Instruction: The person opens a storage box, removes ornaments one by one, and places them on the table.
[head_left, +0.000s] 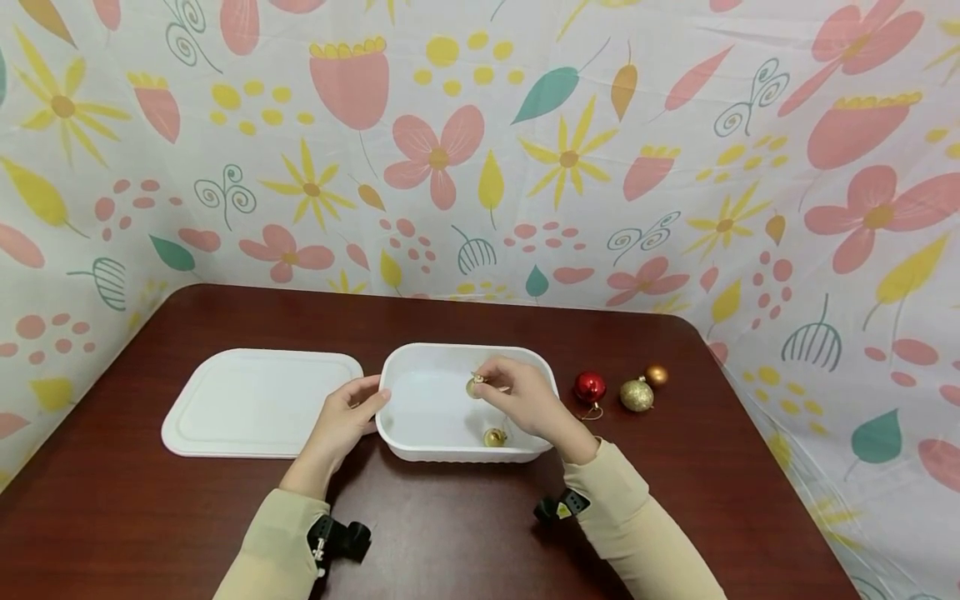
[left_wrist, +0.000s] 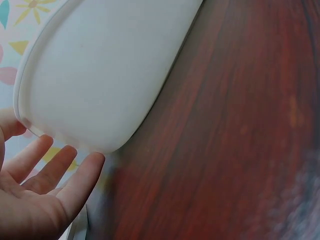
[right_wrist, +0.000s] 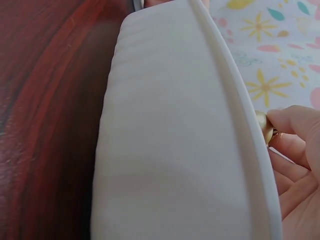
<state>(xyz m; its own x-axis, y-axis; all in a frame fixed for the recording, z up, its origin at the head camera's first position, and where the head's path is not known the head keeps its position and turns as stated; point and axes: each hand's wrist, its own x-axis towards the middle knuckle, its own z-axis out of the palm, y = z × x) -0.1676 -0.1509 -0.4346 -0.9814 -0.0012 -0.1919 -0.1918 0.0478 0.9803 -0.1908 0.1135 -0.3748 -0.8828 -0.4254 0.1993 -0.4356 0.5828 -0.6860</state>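
Note:
A white rectangular tub (head_left: 442, 454) stands at the middle of the table. At its left end my left hand (head_left: 343, 421) grips it, the thumb at the rim and the other fingers (left_wrist: 85, 180) along the end wall. Above the tub's inside, my right hand (head_left: 521, 398) pinches a small gold Christmas ball (head_left: 472, 386) between thumb and fingertips. The right wrist view has this ball just past the tub's long rim, partly hidden by it. Another gold ball (head_left: 494, 437) lies on the tub's floor by the near wall.
The flat white lid (head_left: 255, 404) lies left of the tub. To the right, on the dark wooden table (head_left: 450, 533), are a red ball (head_left: 589, 387) with a string loop, a glittery gold ball (head_left: 636, 395) and a smaller copper-gold ball (head_left: 656, 375). A floral curtain (head_left: 450, 167) hangs behind.

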